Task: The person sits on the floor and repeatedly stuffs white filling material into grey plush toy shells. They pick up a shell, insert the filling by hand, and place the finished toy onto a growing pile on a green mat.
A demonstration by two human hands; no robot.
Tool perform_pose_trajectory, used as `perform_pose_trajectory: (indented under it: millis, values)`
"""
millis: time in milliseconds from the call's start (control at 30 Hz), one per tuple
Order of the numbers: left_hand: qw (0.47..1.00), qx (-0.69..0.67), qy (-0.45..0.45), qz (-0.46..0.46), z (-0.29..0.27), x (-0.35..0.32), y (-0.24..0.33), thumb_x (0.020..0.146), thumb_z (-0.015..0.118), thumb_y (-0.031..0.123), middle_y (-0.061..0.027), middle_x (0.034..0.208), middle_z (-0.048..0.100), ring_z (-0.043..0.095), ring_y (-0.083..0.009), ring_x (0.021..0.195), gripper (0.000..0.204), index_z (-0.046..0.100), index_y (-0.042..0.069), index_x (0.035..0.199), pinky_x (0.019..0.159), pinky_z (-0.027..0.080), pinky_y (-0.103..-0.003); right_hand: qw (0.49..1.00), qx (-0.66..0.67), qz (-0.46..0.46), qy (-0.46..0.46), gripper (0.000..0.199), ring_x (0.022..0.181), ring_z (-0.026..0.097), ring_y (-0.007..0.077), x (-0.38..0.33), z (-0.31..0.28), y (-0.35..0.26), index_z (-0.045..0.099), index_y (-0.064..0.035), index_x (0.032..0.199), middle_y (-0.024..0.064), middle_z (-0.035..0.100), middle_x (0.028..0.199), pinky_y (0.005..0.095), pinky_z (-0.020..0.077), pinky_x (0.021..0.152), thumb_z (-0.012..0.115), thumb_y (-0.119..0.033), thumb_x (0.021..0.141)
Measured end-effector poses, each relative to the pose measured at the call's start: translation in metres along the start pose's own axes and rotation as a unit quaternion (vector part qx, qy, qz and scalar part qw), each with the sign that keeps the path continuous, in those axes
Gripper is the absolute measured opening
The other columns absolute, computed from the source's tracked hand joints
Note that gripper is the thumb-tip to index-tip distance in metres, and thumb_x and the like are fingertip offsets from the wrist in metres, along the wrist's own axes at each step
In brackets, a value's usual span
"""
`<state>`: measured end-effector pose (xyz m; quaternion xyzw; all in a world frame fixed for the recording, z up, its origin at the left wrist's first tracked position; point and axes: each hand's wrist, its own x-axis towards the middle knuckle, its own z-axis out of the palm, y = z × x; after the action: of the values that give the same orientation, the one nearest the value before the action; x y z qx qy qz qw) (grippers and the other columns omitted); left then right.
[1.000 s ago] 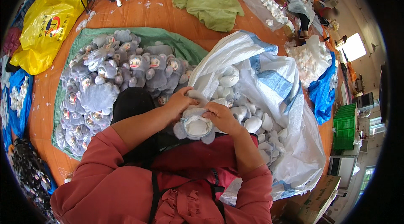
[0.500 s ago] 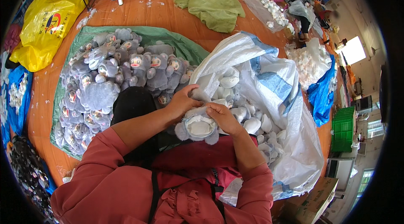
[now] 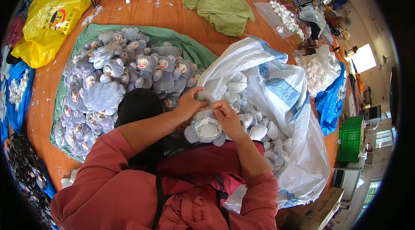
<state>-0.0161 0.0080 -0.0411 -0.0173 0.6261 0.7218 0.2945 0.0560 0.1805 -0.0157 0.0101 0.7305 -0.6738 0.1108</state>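
Left hand: fingers curled, mostly closed, gripping the upper part of a soft grey plush piece with rounded ear-like lobes and a white cloth middle. Right hand: bent fingers, thumb and fingertips close together at the piece's upper right edge; cannot tell if they grip fabric. Piece sits above the person's lap, lobes toward the body, just beyond a dark red cloth apron. On the left, a heap of grey plush dolls on a green sheet; on the right, an open white-and-blue woven plastic sack holding grey-and-white plush parts.
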Motion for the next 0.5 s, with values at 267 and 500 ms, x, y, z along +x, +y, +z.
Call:
perform_pose_trajectory:
  millis: [267, 500]
  values:
    - [0.991, -0.111, -0.008, -0.067, 0.000, 0.008, -0.008, 0.081, 0.070, -0.001, -0.0155, 0.115, 0.059, 0.063, -0.0225, 0.098, 0.058, 0.047, 0.003, 0.133, 0.080, 0.054, -0.035, 0.959, -0.152, -0.241, -0.014, 0.019, 0.094, 0.059, 0.0227, 0.000, -0.005, -0.004, 0.064, -0.0030, 0.095, 0.0087, 0.060, 0.102, 0.0278, 0.0456, 0.083, 0.056, 0.012, 0.086]
    - [0.996, -0.042, 0.072, 0.026, 0.000, 0.012, -0.014, 0.078, 0.071, -0.002, -0.0147, 0.105, 0.063, 0.062, -0.0225, 0.095, 0.056, 0.052, 0.004, 0.130, 0.080, 0.051, -0.033, 0.944, -0.223, -0.242, -0.022, 0.021, 0.105, 0.057, 0.0279, -0.003, 0.001, -0.008, 0.068, -0.0060, 0.098, 0.0094, 0.059, 0.117, 0.0347, 0.0463, 0.090, 0.065, 0.005, 0.080]
